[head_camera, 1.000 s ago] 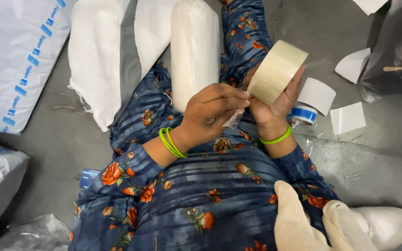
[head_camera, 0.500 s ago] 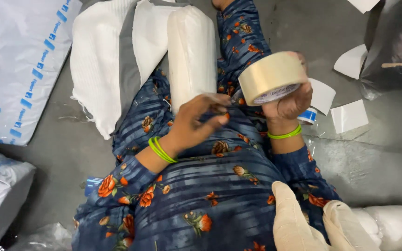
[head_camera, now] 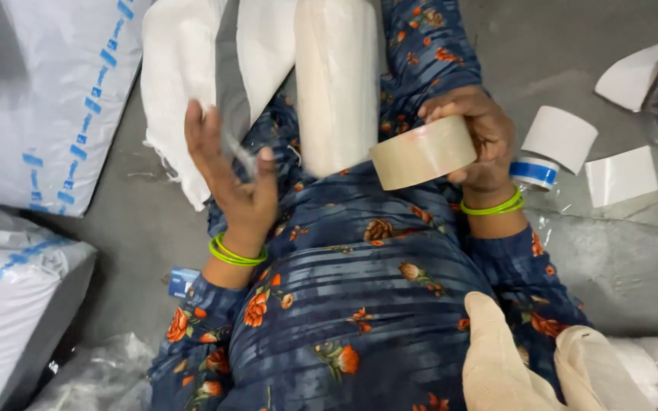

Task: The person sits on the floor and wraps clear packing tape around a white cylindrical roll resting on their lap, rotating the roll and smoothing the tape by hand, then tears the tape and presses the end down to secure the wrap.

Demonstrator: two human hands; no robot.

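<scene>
right hand [head_camera: 475,137] grips one tape roll [head_camera: 423,153]; left hand [head_camera: 230,171] open, pinching tape strip [head_camera: 236,146]

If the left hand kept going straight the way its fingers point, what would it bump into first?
Most likely the flat white woven bag lying on the floor just beyond the left hand; its fingertips already overlap the bag's edge in the picture, though depth is unclear.

White blue-striped sacks [head_camera: 47,99] left; white, seemingly blank labels [head_camera: 620,175] right.
</scene>
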